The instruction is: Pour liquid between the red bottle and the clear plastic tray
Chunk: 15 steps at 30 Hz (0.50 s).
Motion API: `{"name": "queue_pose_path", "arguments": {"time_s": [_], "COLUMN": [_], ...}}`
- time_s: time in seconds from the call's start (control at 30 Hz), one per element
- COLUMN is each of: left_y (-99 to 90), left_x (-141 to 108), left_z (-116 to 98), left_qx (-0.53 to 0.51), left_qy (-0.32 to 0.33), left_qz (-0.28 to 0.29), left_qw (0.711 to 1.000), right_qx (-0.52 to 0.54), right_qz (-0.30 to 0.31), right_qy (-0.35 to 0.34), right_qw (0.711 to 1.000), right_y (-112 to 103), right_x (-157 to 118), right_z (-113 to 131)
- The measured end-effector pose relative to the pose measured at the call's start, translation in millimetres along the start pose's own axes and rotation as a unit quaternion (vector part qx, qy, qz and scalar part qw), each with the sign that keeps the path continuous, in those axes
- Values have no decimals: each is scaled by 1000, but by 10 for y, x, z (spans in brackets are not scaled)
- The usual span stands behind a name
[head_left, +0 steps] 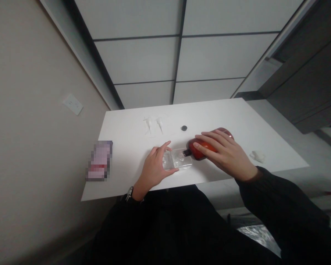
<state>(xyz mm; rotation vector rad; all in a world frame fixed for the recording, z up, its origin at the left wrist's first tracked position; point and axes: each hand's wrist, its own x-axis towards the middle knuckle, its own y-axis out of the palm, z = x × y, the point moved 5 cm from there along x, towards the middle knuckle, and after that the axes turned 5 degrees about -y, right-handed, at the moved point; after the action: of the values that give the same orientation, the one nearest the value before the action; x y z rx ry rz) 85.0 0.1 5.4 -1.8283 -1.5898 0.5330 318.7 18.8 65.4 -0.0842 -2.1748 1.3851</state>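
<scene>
A: Quick q, what's the L hand (154, 163) got?

B: Clear plastic container (182, 159), on the white table (267, 132) nr its front edge. Thumb's on the near side, fingers on the far side. Prob braced like that b/c it's light & could slide. Might be 2 side by side, can't tell.

A: And R hand (226, 151)?

B: Wrapped over the red bottle (198, 155) from above, fingers spread across the body. Bottle's lying over, neck to the left, prob b/c that lines up the dark neck (187, 152) w/ the container. Neck overlaps the container's R end; can't tell if they touch.

A: Any liquid moving?

B: Too blurry to say.

A: What's w/ the black cap (184, 128)?

B: On the table beyond the bottle, apart from both hands. Prob off the red one & parked out of the way, my guess.

A: Other bits?

B: 2 white pump heads (149, 124) side by side at the back, clear of the L hand. Crumpled tissue (257, 156) on the right, nr the R wrist. Pixelated item far left, no ID poss.
</scene>
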Motion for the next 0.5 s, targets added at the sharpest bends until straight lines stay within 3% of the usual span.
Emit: {"name": "queue_pose_path", "arguments": {"time_s": [0.5], "left_y": [-4], "left_x": [-2], "left_z": [-20], "left_qx": [13], "left_qy": [17], "left_qz": [1], "left_qw": [1000], "right_qx": [24], "right_qz": [8], "right_qy": [12], "right_qw": [1000], "right_y": [-13], "right_x": [7], "right_z": [-14]}}
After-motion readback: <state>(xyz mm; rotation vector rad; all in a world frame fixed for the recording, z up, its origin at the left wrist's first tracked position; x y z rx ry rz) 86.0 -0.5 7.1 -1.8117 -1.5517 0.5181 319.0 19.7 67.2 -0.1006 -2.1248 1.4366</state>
